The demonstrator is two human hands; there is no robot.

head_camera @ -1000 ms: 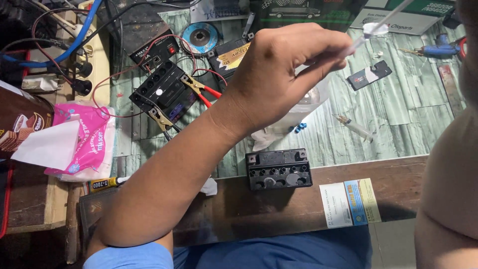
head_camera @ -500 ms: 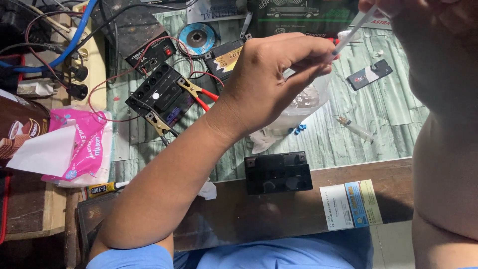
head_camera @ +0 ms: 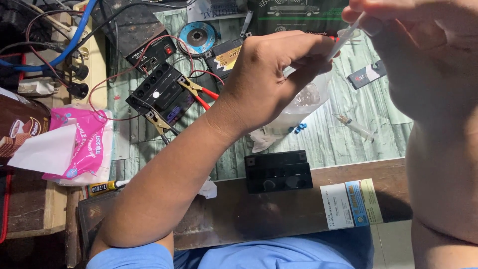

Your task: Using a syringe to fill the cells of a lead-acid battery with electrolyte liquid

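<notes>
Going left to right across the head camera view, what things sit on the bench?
Pink tissue pack → black battery with clamps → left hand holding thin white tube → right hand.

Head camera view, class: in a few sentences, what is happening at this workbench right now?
A person holds a thin clear syringe up between the left hand and right hand, above the bench. Below sits a small black battery at the table's near edge. Farther back, another black battery has red and black clamps attached. A second syringe lies on the table.
</notes>
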